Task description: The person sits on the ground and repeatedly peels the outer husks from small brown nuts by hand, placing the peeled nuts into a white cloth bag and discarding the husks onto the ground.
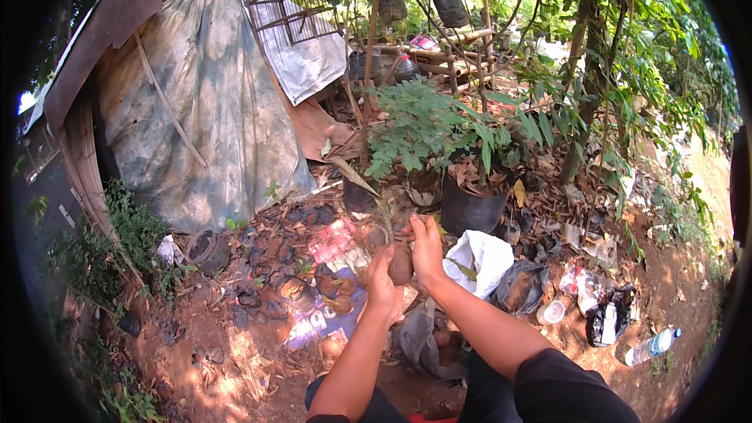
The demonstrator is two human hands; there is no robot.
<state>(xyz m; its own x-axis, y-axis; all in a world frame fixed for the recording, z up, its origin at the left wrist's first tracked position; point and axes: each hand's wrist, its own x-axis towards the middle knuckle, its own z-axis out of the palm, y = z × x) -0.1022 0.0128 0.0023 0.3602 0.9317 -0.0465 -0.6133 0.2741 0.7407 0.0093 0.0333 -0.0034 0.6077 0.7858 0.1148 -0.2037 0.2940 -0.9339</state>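
A rounded brown ball (401, 265), apparently of soil or coir, sits between my two hands. From its top rises a thin stem with a long, drooping, partly dried leaf (352, 176). My left hand (383, 285) presses against the ball's left side. On the other side, my right hand (426, 249) cups it with the fingers pointing up. Below the hands, a grey plastic bag (418, 338) gapes open with brown lumps inside. A purple and pink printed sheet (335, 311), bearing writing, lies on the ground to the left, with several brown lumps (338, 291) on it.
A white sack (480, 261), a dark plastic bag (521, 286), a small plastic cup (551, 312) and a water bottle (652, 346) lie to the right. Ahead stands a black planter bag (473, 205) with leafy plants. A stained tarpaulin (200, 106) hangs at the left.
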